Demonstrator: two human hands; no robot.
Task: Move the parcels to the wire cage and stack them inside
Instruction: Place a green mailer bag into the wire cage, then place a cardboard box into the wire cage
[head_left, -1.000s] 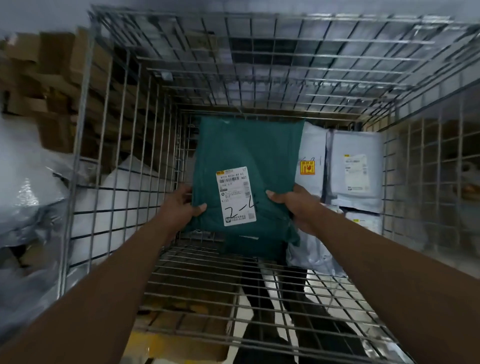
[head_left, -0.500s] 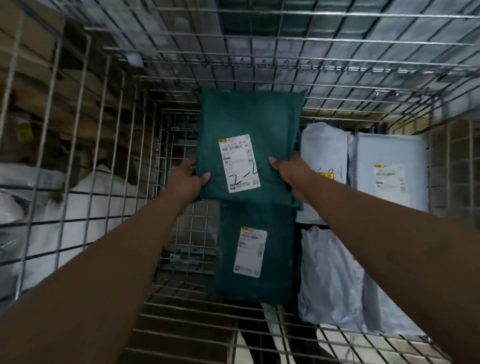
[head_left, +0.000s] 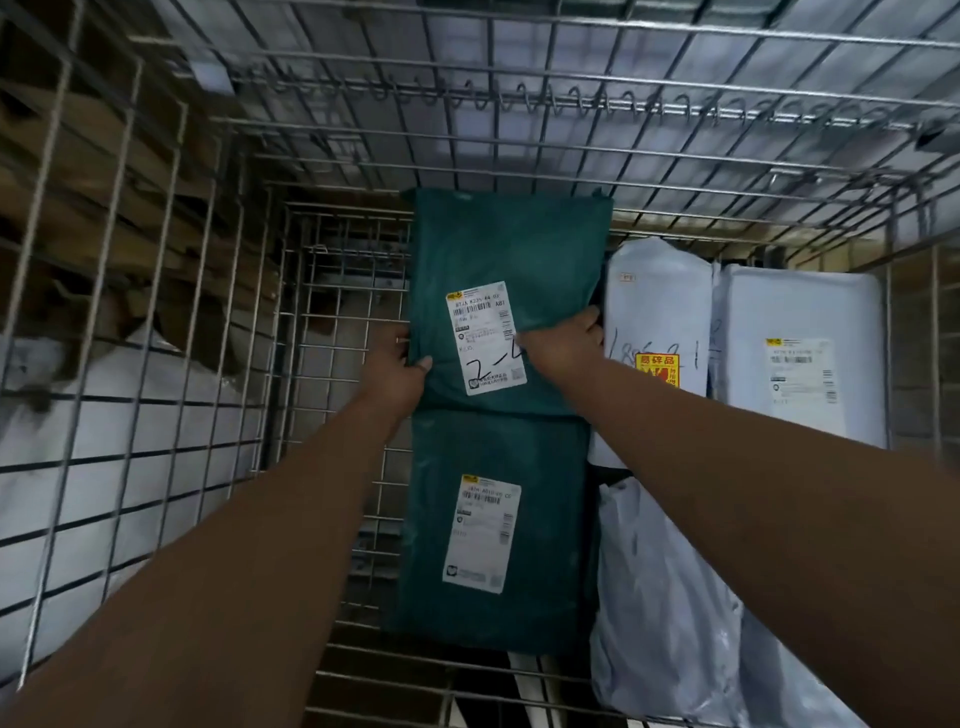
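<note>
A green parcel (head_left: 506, 291) is standing upright inside the wire cage (head_left: 519, 93), resting on top of a second green parcel (head_left: 498, 530) below it. The left hand (head_left: 397, 371) is gripping its left edge and the right hand (head_left: 563, 345) is gripping its right edge. White parcels (head_left: 800, 353) are sitting just beside it on the right.

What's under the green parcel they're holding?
Below the held green parcel lies a second green parcel, label up, on the wire cage floor. Anything beneath that one is hidden.
</note>
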